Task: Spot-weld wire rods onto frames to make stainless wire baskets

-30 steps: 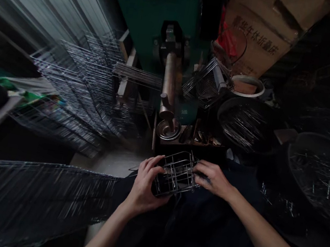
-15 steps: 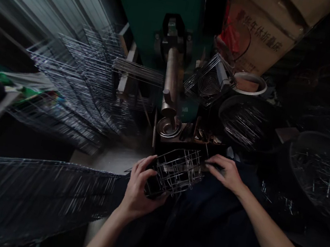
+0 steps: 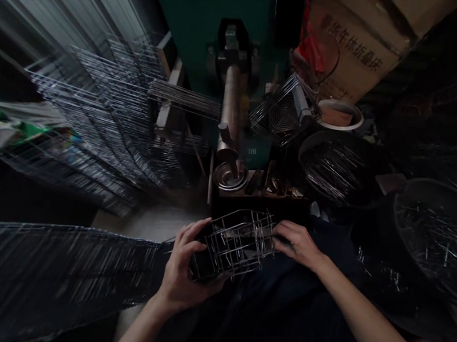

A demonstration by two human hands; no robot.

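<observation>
A small wire basket (image 3: 240, 244) is held over my lap, tilted, in the lower middle of the view. My left hand (image 3: 185, 266) grips its left end, fingers on top and thumb underneath. At the basket's right end is my right hand (image 3: 297, 244), its fingers pressed together against the wires. Whether a small part is also between those fingers is too dark to tell. Just beyond the basket, a round metal dish (image 3: 230, 177) sits below the metal arm (image 3: 231, 107) of a green machine (image 3: 206, 20).
Stacked wire racks (image 3: 107, 108) stand at the left, with a wire mesh panel (image 3: 46, 274) lower down. Black tubs of metal rods (image 3: 335, 169) and small wire pieces (image 3: 437, 243) are at the right. A cardboard box (image 3: 353, 40) stands behind.
My right hand has closed in on the basket's right end, and the thin rod seen at its fingers earlier no longer stands out. The whole scene has shifted slightly left.
</observation>
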